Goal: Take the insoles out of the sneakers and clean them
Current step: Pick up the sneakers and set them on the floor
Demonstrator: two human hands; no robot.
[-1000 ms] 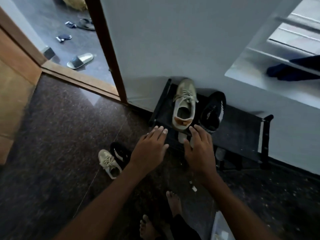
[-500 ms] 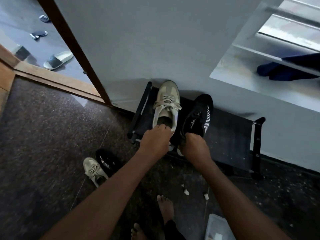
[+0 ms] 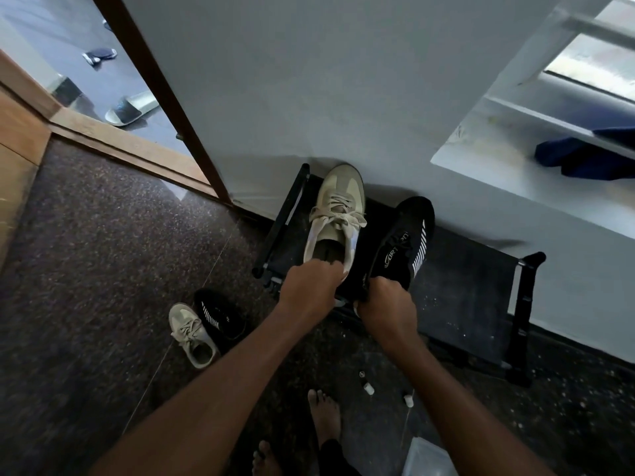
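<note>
Left grip (image 3: 311,292), right grip (image 3: 388,305) now clasp racked sneakers (image 3: 338,207) (image 3: 407,242).

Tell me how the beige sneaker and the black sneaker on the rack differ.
The beige sneaker has tied laces; the black sneaker shows white stripes and lettering instead. The left hand grips the beige sneaker's heel, the right hand the black sneaker's. Both sit on the rack, toes toward the wall.
</note>
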